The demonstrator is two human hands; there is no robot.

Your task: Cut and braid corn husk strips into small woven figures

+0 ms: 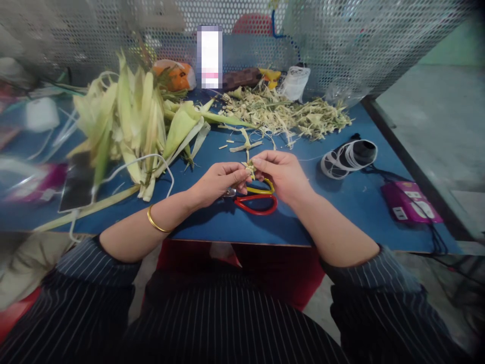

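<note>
One husk piece (249, 167) sits just beyond the scissors (257, 213), pinched in the grip of both hands at the fingertips. Its long axis appears to run away from the body, toward a cross of strips (246, 146) farther past the scissors; whether the two join is hard to tell. The left hand (223, 181) clamps it from the scissors' left, the right hand (286, 173) from their right, neither clearly nearer. On the worktop (223, 228), shreds (280, 112) lie well beyond the scissors, husks (131, 114) left, a thread cone (346, 159) right.
</note>
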